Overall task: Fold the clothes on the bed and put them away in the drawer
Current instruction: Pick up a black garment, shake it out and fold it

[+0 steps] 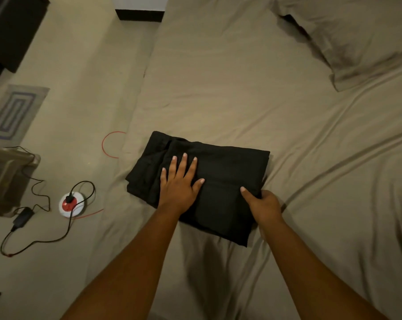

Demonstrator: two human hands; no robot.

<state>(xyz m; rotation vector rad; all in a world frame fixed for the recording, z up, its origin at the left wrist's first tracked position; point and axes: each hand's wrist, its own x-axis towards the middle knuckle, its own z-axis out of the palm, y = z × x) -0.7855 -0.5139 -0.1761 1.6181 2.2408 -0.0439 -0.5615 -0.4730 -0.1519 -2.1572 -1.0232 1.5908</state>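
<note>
garment (227, 172): black matt cloth | bed sheet (230, 93): olive smooth cloth, lightly creased

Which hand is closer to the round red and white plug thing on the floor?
Left. The left hand lies flat on the folded black clothes, toward the plug thing; the right hand grips their opposite edge, farther off.

Bare sheet (230, 93) before the pillow (356, 38).
</note>
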